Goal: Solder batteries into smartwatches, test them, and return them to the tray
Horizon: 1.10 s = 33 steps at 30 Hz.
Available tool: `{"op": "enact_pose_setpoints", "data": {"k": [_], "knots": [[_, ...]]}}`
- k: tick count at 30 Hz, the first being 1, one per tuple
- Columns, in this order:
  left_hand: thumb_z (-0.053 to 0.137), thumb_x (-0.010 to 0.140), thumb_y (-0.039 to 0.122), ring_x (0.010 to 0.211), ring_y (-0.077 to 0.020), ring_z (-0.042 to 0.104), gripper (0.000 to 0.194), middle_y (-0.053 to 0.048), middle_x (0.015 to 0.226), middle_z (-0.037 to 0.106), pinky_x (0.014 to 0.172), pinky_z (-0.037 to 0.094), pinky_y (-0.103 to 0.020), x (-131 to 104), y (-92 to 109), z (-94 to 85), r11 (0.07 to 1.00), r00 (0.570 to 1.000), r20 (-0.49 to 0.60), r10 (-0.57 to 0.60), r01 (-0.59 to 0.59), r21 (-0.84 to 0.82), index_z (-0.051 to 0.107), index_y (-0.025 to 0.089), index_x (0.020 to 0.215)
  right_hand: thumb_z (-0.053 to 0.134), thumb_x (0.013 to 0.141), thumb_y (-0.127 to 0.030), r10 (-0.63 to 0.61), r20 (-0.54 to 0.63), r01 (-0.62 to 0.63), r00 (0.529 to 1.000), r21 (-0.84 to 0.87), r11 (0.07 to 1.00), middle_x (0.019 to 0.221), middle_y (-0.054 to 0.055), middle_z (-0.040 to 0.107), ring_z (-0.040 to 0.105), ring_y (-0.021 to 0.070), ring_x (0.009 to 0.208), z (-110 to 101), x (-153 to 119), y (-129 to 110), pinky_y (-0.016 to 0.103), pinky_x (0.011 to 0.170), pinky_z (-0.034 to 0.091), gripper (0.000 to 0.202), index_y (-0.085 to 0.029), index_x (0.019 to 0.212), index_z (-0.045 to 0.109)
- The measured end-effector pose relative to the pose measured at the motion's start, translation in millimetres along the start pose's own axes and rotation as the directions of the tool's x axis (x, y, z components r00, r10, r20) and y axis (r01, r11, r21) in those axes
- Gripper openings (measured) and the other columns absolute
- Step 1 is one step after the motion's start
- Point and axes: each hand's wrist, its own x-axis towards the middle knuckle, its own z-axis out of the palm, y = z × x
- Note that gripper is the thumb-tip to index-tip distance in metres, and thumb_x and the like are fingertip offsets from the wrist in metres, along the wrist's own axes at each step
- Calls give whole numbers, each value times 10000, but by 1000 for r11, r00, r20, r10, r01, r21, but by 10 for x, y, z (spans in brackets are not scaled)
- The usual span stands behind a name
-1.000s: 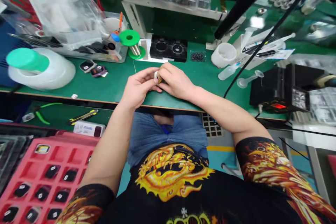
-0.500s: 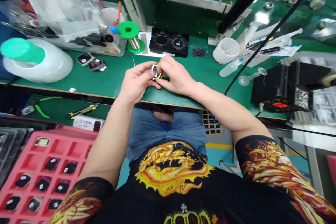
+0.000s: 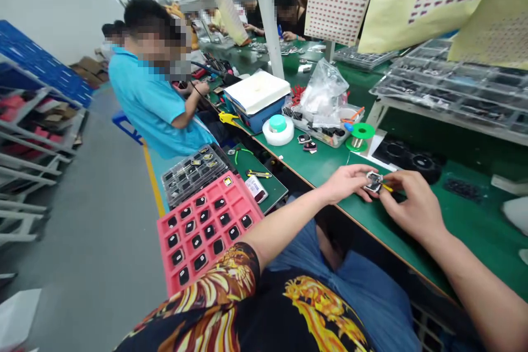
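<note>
Left hand (image 3: pixel 344 182) has the small watch case (image 3: pixel 374 181) pinched by its edge, over the green surface (image 3: pixel 325 168) near its front edge; right hand (image 3: pixel 412 203) is closed on a thin yellow piece (image 3: pixel 386 187) at the case's other side, fingertips close to it; solder spool (image 3: pixel 360 137) with green flanges stands beyond the hands; two watch units (image 3: pixel 307 142) lie between the white bottle (image 3: pixel 278 130) and the spool; pink tray (image 3: pixel 210 225) of dark watch units sits off to the left, its back corner pocket holding a yellow-faced part (image 3: pixel 228 181); co-worker in blue (image 3: pixel 148 99) sits farther along the bench line
</note>
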Motion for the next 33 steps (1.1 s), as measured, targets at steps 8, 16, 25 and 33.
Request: {"op": "enact_pose_setpoints", "data": {"k": [8, 16, 25, 33], "knots": [[783, 821, 137, 738, -175, 796, 319, -56, 992, 811, 624, 677, -261, 55, -45, -236, 990, 998, -2, 58, -58, -127, 744, 143, 1137, 680, 884, -235, 88, 93, -104, 992, 181, 978, 1087, 75, 679, 587, 152, 774, 46, 209, -232, 307, 723, 525, 266, -173, 1142, 669], [866, 759, 193, 787, -196, 801, 383, -89, 1054, 815, 640, 698, -296, -80, -119, -205, 990, 996, 19, 87, -84, -112, 783, 159, 1131, 716, 887, -206, 206, 147, -240, 967, 265, 934, 1151, 76, 679, 601, 154, 888, -79, -40, -469, 300, 810, 529, 338, -160, 1213, 637], [952, 729, 198, 851, -162, 772, 466, -45, 1059, 774, 688, 698, -242, -316, -211, 59, 997, 990, 130, 48, -39, -71, 774, 198, 1160, 726, 967, -288, 448, 23, -422, 894, 379, 824, 1032, 27, 748, 668, 134, 850, -107, -613, -707, 265, 757, 529, 283, -184, 1223, 664], [970, 676, 172, 881, -204, 816, 632, -46, 1118, 742, 756, 720, -292, -304, -305, 257, 990, 958, 286, 17, -55, 127, 721, 215, 1255, 671, 970, -214, 586, -92, -523, 805, 356, 774, 906, -14, 754, 639, 111, 748, -228, -916, -714, 253, 734, 450, 209, -176, 1169, 722]]}}
